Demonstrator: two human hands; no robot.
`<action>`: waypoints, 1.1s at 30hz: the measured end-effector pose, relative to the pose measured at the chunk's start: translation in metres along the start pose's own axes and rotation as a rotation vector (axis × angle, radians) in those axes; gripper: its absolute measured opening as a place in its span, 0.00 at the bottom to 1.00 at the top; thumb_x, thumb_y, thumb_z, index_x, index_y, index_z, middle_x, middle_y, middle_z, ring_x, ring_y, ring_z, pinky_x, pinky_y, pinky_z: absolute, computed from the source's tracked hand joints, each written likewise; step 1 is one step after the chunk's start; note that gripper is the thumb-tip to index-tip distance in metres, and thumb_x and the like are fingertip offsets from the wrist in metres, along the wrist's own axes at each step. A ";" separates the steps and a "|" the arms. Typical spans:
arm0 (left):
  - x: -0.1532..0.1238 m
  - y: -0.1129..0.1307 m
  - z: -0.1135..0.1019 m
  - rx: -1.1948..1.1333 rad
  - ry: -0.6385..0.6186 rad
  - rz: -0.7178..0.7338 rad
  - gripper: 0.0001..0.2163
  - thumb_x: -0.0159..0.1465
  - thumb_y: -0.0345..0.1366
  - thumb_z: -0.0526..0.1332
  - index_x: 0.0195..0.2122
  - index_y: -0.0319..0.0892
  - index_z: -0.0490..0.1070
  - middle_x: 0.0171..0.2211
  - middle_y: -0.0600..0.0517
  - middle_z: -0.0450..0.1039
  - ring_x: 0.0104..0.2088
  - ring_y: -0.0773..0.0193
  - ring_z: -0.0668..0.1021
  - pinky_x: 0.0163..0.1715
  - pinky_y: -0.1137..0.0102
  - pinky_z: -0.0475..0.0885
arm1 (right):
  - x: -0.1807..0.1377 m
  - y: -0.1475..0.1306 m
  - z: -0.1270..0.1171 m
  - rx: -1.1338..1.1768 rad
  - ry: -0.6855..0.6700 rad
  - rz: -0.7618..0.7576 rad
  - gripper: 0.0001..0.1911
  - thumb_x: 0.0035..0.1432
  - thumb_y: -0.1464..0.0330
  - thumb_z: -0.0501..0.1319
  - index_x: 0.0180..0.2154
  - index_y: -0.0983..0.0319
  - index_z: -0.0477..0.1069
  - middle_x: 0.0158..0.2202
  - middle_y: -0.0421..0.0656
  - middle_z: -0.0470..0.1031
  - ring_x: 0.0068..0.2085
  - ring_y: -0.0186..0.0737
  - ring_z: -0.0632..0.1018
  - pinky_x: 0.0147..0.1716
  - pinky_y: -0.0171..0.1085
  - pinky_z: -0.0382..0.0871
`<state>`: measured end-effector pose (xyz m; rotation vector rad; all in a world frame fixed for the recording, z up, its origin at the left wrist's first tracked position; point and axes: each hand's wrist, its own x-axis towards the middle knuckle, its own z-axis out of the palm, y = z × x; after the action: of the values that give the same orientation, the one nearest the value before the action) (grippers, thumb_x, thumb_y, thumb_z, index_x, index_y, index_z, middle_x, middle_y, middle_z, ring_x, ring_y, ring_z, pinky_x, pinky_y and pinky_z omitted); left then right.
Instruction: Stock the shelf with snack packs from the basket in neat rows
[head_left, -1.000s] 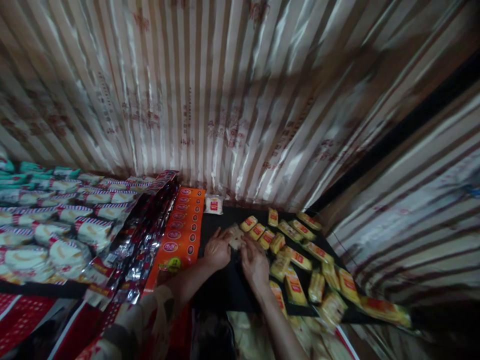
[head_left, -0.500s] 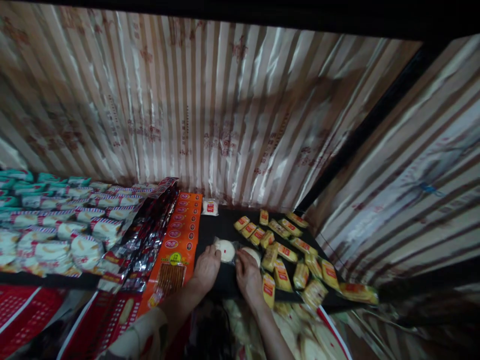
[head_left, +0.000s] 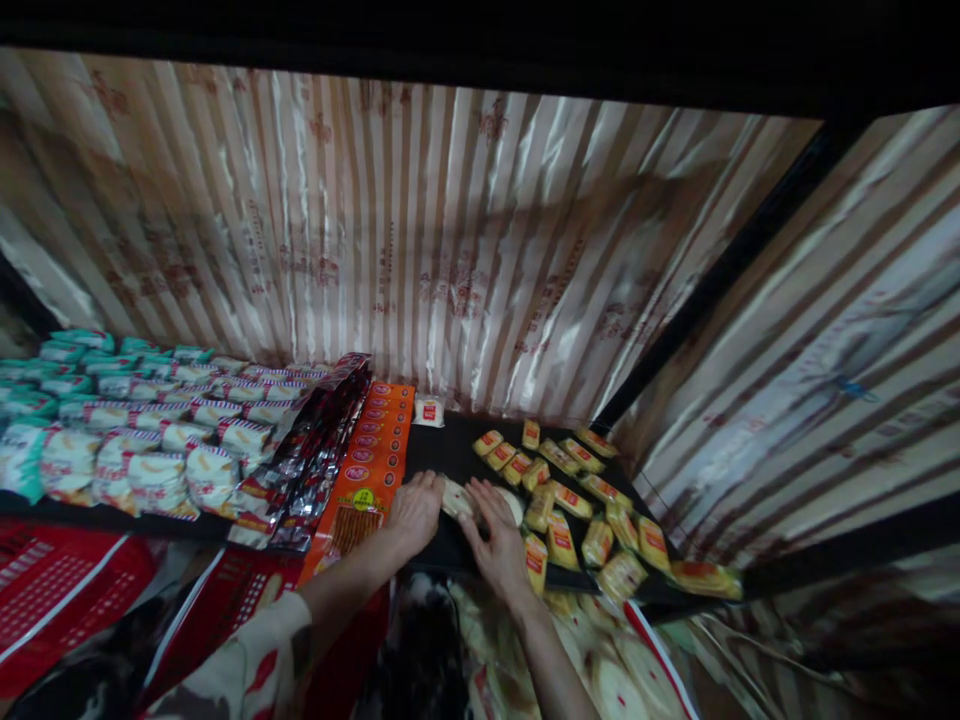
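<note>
My left hand (head_left: 418,512) is at the left edge of a round white flat cake (head_left: 456,497) in clear wrapping on the black shelf (head_left: 442,550). Its fingers are closed on the wrapper's edge. My right hand (head_left: 496,535) lies over the cake's right side, fingers stretched and thumb apart. Partly covered by that hand, a second white cake (head_left: 514,506) lies just to the right. Many small yellow-wrapped cakes (head_left: 560,540) are spread to the right of my hands. Left of my left hand hangs an orange strip of snack packs (head_left: 375,450).
Rows of white and teal snack packs (head_left: 157,480) and dark red shiny packets (head_left: 315,460) fill the left. A small white packet (head_left: 429,410) sits at the back. Red baskets (head_left: 67,590) and more round white cakes (head_left: 622,680) are below the shelf. Striped sheeting (head_left: 450,250) forms the back.
My right hand has shifted left from the second cake onto the first, its fingers straightening. The left hand stays by the first cake, which now looks tilted. The view has moved slightly.
</note>
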<state>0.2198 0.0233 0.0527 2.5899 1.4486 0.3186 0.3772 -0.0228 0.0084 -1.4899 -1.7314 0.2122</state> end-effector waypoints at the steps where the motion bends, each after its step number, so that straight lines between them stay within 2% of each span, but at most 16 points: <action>1: 0.000 -0.001 -0.008 -0.027 -0.015 0.022 0.12 0.61 0.26 0.48 0.43 0.39 0.66 0.41 0.44 0.69 0.43 0.58 0.72 0.41 0.67 0.69 | 0.000 -0.004 -0.002 0.011 -0.025 -0.019 0.22 0.56 0.59 0.58 0.51 0.57 0.68 0.55 0.46 0.68 0.58 0.47 0.65 0.56 0.51 0.60; 3: -0.001 -0.002 -0.023 -0.072 -0.036 0.054 0.10 0.61 0.28 0.49 0.41 0.40 0.66 0.40 0.44 0.70 0.41 0.58 0.74 0.41 0.67 0.69 | -0.001 -0.010 -0.006 0.040 -0.055 -0.026 0.23 0.53 0.59 0.60 0.51 0.57 0.68 0.55 0.47 0.68 0.57 0.47 0.67 0.55 0.49 0.61; 7: -0.001 -0.001 -0.048 -0.147 -0.020 0.055 0.08 0.62 0.31 0.49 0.36 0.42 0.67 0.36 0.47 0.70 0.38 0.60 0.75 0.39 0.67 0.69 | -0.002 -0.020 -0.007 0.125 -0.041 0.085 0.18 0.57 0.60 0.55 0.47 0.58 0.72 0.47 0.47 0.75 0.48 0.45 0.74 0.50 0.46 0.67; 11: -0.002 -0.004 -0.055 -0.342 0.148 -0.068 0.08 0.63 0.32 0.50 0.39 0.43 0.67 0.40 0.50 0.70 0.40 0.64 0.74 0.42 0.70 0.68 | 0.000 -0.026 -0.001 0.306 0.045 0.286 0.19 0.53 0.56 0.57 0.41 0.61 0.74 0.40 0.47 0.78 0.42 0.47 0.77 0.44 0.45 0.70; 13: -0.003 -0.007 -0.048 -0.444 0.252 -0.188 0.09 0.62 0.31 0.51 0.43 0.41 0.66 0.44 0.48 0.69 0.43 0.64 0.74 0.46 0.70 0.67 | 0.001 -0.027 0.005 0.494 0.107 0.455 0.22 0.49 0.54 0.60 0.40 0.63 0.73 0.35 0.46 0.78 0.37 0.46 0.78 0.38 0.44 0.73; 15: -0.006 -0.010 -0.036 -0.557 0.272 -0.324 0.11 0.62 0.32 0.53 0.44 0.39 0.65 0.45 0.45 0.69 0.42 0.63 0.74 0.46 0.68 0.67 | 0.002 -0.029 0.011 0.728 0.148 0.615 0.23 0.45 0.53 0.62 0.40 0.62 0.71 0.33 0.44 0.78 0.34 0.45 0.78 0.33 0.42 0.75; 18: -0.010 -0.008 -0.016 -0.868 0.094 -0.470 0.11 0.61 0.35 0.54 0.44 0.38 0.65 0.41 0.45 0.71 0.37 0.63 0.76 0.35 0.69 0.72 | 0.002 -0.034 0.018 1.006 0.169 0.759 0.23 0.41 0.55 0.66 0.39 0.61 0.70 0.34 0.43 0.77 0.35 0.42 0.78 0.33 0.40 0.75; 20: -0.011 -0.005 -0.006 -1.114 -0.014 -0.513 0.10 0.61 0.36 0.55 0.42 0.38 0.65 0.34 0.48 0.72 0.32 0.64 0.76 0.25 0.73 0.71 | 0.003 -0.037 0.021 1.107 0.175 0.800 0.24 0.38 0.57 0.68 0.37 0.61 0.70 0.35 0.42 0.77 0.36 0.40 0.78 0.34 0.38 0.75; 22: -0.010 -0.001 0.003 -1.276 -0.014 -0.567 0.09 0.60 0.35 0.57 0.40 0.38 0.66 0.30 0.50 0.71 0.28 0.67 0.75 0.20 0.76 0.68 | 0.005 -0.038 0.024 1.146 0.197 0.829 0.25 0.36 0.57 0.70 0.37 0.61 0.70 0.34 0.41 0.77 0.35 0.39 0.78 0.33 0.36 0.74; 24: -0.007 -0.001 0.009 -1.326 0.031 -0.632 0.09 0.58 0.33 0.59 0.40 0.37 0.65 0.29 0.51 0.70 0.26 0.69 0.73 0.19 0.78 0.66 | 0.006 -0.035 0.026 1.122 0.220 0.850 0.27 0.35 0.58 0.71 0.38 0.61 0.69 0.32 0.40 0.77 0.33 0.38 0.78 0.30 0.35 0.73; 29: 0.001 -0.015 0.025 -1.333 0.170 -0.665 0.22 0.54 0.35 0.64 0.49 0.40 0.62 0.34 0.52 0.71 0.28 0.71 0.73 0.20 0.80 0.64 | 0.014 -0.016 0.019 0.946 0.171 0.821 0.34 0.33 0.58 0.71 0.43 0.61 0.66 0.25 0.37 0.76 0.25 0.37 0.76 0.26 0.34 0.69; 31: 0.003 -0.019 0.032 -1.335 0.122 -0.621 0.18 0.52 0.34 0.66 0.44 0.40 0.67 0.30 0.54 0.71 0.25 0.72 0.72 0.20 0.80 0.63 | 0.019 -0.010 0.014 0.896 0.117 0.770 0.35 0.34 0.58 0.71 0.45 0.62 0.66 0.23 0.36 0.74 0.25 0.37 0.75 0.27 0.35 0.69; 33: 0.006 -0.018 0.038 -1.345 0.065 -0.592 0.09 0.52 0.33 0.65 0.34 0.39 0.70 0.25 0.55 0.70 0.22 0.72 0.71 0.19 0.80 0.62 | 0.024 -0.008 0.010 0.919 0.058 0.743 0.35 0.35 0.56 0.70 0.46 0.62 0.66 0.24 0.36 0.75 0.27 0.38 0.76 0.29 0.36 0.69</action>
<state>0.2173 0.0364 0.0125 1.0640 1.2254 0.8804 0.3655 0.0000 0.0178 -1.2967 -0.7362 1.1556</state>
